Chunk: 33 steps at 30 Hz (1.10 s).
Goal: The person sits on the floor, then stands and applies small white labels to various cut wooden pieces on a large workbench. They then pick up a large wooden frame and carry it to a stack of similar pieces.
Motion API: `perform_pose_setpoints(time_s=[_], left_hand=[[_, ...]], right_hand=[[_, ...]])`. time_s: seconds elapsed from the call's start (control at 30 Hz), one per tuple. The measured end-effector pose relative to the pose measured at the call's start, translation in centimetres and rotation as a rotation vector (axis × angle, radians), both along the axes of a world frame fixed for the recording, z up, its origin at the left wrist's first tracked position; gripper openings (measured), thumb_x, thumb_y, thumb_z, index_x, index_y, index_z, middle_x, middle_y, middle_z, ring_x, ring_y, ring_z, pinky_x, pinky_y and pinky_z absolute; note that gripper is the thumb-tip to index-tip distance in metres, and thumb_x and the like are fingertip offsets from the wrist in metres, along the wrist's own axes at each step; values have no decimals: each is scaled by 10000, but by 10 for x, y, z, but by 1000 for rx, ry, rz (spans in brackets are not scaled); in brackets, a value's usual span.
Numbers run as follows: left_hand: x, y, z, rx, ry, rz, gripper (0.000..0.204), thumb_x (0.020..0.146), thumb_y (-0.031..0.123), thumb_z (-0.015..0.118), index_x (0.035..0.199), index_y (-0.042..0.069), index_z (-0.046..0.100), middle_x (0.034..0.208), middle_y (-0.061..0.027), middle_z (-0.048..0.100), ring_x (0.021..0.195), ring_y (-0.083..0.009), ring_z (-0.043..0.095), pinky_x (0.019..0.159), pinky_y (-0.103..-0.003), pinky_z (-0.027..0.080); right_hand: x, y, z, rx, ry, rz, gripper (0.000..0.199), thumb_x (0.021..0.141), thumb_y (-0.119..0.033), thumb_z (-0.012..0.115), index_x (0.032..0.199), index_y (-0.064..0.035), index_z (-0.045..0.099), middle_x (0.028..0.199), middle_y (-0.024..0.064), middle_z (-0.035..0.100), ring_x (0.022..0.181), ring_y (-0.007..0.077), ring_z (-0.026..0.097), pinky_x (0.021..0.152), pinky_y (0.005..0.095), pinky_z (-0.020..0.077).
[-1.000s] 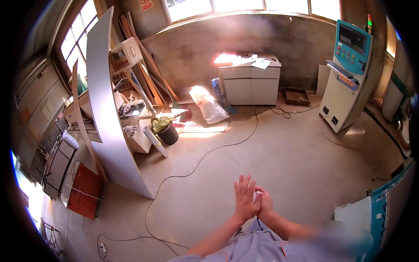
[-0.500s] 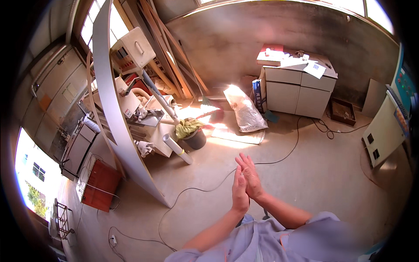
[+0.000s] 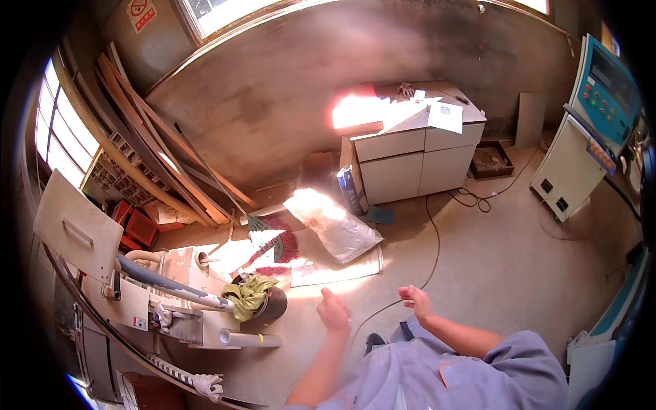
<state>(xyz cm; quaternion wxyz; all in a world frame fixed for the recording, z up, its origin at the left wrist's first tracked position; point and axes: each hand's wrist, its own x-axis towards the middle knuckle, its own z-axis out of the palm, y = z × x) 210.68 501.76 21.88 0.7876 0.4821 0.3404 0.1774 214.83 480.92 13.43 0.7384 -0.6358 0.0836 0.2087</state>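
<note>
My left hand (image 3: 333, 314) is in the air at the lower middle, in front of a white sack. Its thumb points up and the other fingers look curled in, with nothing visible in them. To its right, my right hand (image 3: 417, 303) hangs over the floor near a dark cable (image 3: 434, 253). Its fingers are loosely bent and apart, and it holds nothing. The two hands are apart and touch no object. Sunlight falls on the bulging white sack (image 3: 336, 229), which lies against a blue-and-white packet (image 3: 350, 190).
A white cabinet (image 3: 389, 167) with papers on top stands against the wall. At right is a machine control console (image 3: 574, 160). A black bucket (image 3: 273, 305) holding green cloth, a broom (image 3: 258, 225) and a machine with a grey pipe (image 3: 171, 283) are at left. Planks (image 3: 147, 133) lean behind.
My palms were pressed together and are now separated. The view has swung, so the cabinet and console appear farther left and the machine with the pipe fills the lower left.
</note>
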Motion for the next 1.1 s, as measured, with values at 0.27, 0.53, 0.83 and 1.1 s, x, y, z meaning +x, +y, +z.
perform_pose_setpoints(time_s=[0.27, 0.53, 0.83, 1.1], left_hand=[[150, 191, -46, -331, 80, 100, 367, 911, 477, 420, 758, 144, 433, 515, 8, 387, 399, -106, 355, 364, -282, 244], [274, 350, -66, -37, 61, 140, 359, 773, -47, 495, 1118, 33, 437, 1000, -101, 544, 872, -225, 582, 733, -370, 506], [465, 494, -121, 289, 175, 126, 556, 772, 41, 661, 1253, -67, 403, 1006, -77, 583, 829, -151, 578, 719, -269, 474], [583, 576, -246, 265, 298, 0, 445, 729, 76, 712, 1122, -19, 525, 992, -77, 603, 840, -137, 580, 742, -281, 467]], right_hand=[[83, -26, -153, -282, 441, -350, 421, 905, -477, 402, 903, -94, 576, 807, 23, 582, 711, 135, 524, 627, 322, 434], [264, 76, -156, -348, 388, -91, 307, 895, -388, 469, 883, -101, 577, 794, -1, 576, 713, 111, 518, 612, 305, 414], [376, 96, -97, -417, 330, -405, 244, 881, -336, 492, 936, -120, 592, 828, -29, 572, 725, 94, 513, 618, 271, 408], [231, 189, -72, -479, 732, -627, 165, 878, -232, 518, 817, -86, 564, 696, -18, 506, 584, 79, 447, 493, 234, 349]])
